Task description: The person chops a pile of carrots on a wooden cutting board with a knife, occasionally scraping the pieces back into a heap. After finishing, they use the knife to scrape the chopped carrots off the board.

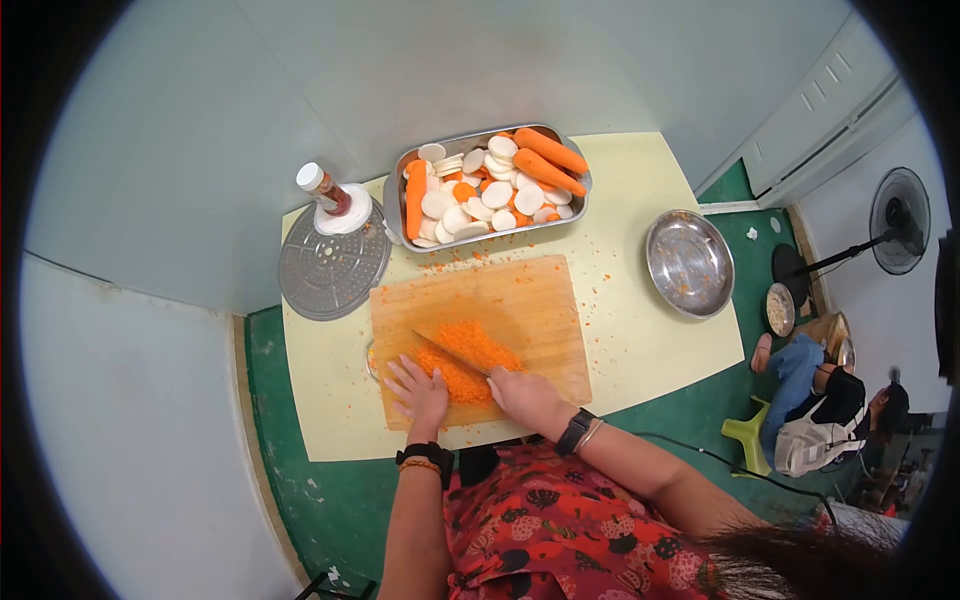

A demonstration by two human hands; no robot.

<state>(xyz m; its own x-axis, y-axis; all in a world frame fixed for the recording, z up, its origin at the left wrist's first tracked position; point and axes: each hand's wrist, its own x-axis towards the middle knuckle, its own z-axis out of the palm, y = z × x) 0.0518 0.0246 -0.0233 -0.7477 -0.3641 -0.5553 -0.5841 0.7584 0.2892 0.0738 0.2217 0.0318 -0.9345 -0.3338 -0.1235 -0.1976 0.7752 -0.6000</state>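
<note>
My right hand (pixel 528 402) is closed around the handle of a kitchen knife (pixel 452 355), whose blade points up and left across a heap of finely chopped carrot (pixel 480 345). Orange bits lie on both sides of the blade. At the heap's lower left edge is my left hand (pixel 426 398), its fingers spread over the wooden cutting board (pixel 545 295). Part of the knife handle is hidden in my right hand.
Behind the board stands a steel tray (pixel 393 215) of white slices and carrots. A round metal bowl (pixel 690 225) is at the right. A perforated disc (pixel 330 275) and a white-capped jar (pixel 325 188) sit left. Another person (pixel 815 400) sits beyond the table, near a fan (pixel 897 220).
</note>
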